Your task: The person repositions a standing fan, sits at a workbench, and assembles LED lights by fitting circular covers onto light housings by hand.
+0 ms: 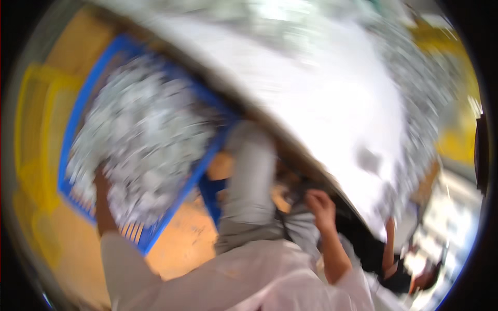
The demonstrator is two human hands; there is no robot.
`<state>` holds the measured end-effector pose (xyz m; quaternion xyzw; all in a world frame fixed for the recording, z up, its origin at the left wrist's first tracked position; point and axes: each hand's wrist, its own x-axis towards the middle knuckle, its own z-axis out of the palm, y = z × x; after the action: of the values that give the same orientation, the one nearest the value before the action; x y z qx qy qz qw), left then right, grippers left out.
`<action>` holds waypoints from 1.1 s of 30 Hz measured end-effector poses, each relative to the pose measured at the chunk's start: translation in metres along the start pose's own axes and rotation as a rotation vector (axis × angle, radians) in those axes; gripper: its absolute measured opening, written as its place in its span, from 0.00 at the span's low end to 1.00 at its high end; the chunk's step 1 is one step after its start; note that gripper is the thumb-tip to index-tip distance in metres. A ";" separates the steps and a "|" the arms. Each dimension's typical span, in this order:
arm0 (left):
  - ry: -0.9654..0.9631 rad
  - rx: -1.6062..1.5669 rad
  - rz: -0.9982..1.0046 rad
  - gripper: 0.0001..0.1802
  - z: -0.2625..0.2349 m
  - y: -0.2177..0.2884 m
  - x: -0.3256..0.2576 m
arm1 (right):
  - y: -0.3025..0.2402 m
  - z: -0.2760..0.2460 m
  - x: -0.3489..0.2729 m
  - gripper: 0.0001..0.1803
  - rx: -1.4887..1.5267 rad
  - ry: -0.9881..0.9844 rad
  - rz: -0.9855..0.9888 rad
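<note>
**Ana:** Head view first, and it is badly smeared with blur. Where is the left hand?

**Ben:** At the left, sunk into the heap of small silvery parts that fills the blue crate. The hand sits at the near edge of the heap, its white sleeve running down to the lower edge.

**Ana:** Fingers spread or closed?

**Ben:** I cannot tell; they are buried in the parts and blurred.

**Ana:** And the crate itself?

**Ben:** It stands on an orange-brown floor, just left of the table edge, with yellow crates further left.

**Ana:** Right hand?

**Ben:** Near the middle, raised just under the rim of the white table, over the person's lap and grey trouser leg. The fingers look curled inward, but whether they grip anything is too blurred to say.

**Ana:** Anything on the table?

**Ben:** More silvery parts, scattered along its far and right side.

**Ana:** Anyone else?

**Ben:** Another person's forearm shows at the near right, beside the table edge.
</note>
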<state>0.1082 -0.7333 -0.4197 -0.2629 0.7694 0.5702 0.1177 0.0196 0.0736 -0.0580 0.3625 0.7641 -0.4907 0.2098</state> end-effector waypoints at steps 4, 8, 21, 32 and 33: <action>-0.091 1.341 -0.306 0.46 0.123 0.108 -0.012 | 0.032 -0.028 -0.025 0.09 0.084 0.087 -0.132; 0.000 1.170 0.139 0.39 0.121 0.095 -0.011 | 0.051 -0.076 -0.058 0.07 0.226 0.286 -0.327; -0.365 0.424 0.575 0.12 0.405 0.328 -0.170 | 0.169 -0.317 -0.015 0.25 -0.163 1.246 0.113; -0.657 0.304 0.890 0.10 0.509 0.462 -0.283 | 0.205 -0.330 -0.016 0.18 -0.239 1.276 -0.082; -0.709 0.293 0.835 0.11 0.515 0.459 -0.290 | 0.218 -0.323 0.000 0.17 -0.222 1.264 -0.180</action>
<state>0.0418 -0.0742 -0.0715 0.2901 0.7927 0.5089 0.1686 0.1967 0.4212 -0.0496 0.4923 0.8138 -0.1163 -0.2861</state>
